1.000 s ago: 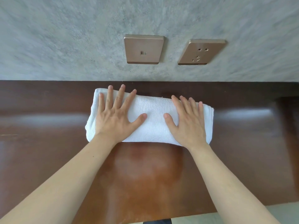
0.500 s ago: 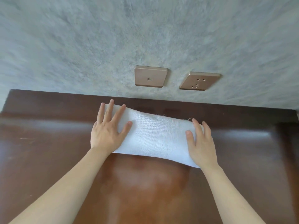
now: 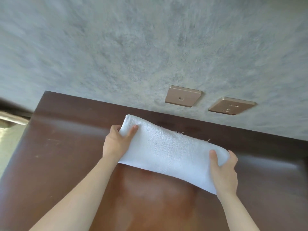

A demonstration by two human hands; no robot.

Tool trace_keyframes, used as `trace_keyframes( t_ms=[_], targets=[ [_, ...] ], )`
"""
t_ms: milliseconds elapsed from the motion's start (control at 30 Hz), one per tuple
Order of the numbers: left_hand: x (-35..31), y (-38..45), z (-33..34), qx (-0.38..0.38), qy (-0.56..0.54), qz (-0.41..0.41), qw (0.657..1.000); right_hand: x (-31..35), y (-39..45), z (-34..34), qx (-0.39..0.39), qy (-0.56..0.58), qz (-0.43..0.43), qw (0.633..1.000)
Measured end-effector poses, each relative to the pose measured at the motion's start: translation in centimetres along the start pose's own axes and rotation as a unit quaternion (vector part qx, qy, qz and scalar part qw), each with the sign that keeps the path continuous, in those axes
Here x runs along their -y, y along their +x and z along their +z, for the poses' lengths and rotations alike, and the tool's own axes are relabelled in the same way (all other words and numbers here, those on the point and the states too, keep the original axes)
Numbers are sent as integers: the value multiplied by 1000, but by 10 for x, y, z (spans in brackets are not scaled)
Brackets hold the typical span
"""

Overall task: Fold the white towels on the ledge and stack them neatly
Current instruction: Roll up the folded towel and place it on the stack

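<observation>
A folded white towel forms a long band over the glossy brown ledge, slanting from upper left to lower right. My left hand grips its left end, thumb on top and fingers tucked underneath. My right hand grips the right end the same way, thumb on the top face, fingers wrapped around the edge. A few loose threads stick out along the towel's far edge. No other towel is in view.
A grey textured wall rises behind the ledge, carrying a bronze switch plate and a bronze socket plate. The ledge ends at its left edge, where a metal rail shows beyond it.
Both hands went from lying flat on the towel to gripping its two ends. The towel has shifted and tilted, and the view has swung left and up.
</observation>
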State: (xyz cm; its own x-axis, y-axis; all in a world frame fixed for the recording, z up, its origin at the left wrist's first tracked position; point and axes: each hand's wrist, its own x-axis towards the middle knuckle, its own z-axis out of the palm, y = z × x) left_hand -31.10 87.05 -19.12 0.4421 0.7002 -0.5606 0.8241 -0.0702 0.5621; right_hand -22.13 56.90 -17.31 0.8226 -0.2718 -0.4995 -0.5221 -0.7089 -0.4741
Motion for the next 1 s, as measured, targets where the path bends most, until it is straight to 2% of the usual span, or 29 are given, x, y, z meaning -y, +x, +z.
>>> trace_keyframes(
  t_ms=[267,633,1000],
  targets=[
    [52,56,-95,-79,-19,0,997,65,-50,89,17,-20,-71,997],
    [91,165,-218,-159,20,20,987,176,-107,220,-15,-38,-126,991],
    [99,199,-239,-124,1,22,992,205,-111,242,-8,-40,-132,990]
  ],
)
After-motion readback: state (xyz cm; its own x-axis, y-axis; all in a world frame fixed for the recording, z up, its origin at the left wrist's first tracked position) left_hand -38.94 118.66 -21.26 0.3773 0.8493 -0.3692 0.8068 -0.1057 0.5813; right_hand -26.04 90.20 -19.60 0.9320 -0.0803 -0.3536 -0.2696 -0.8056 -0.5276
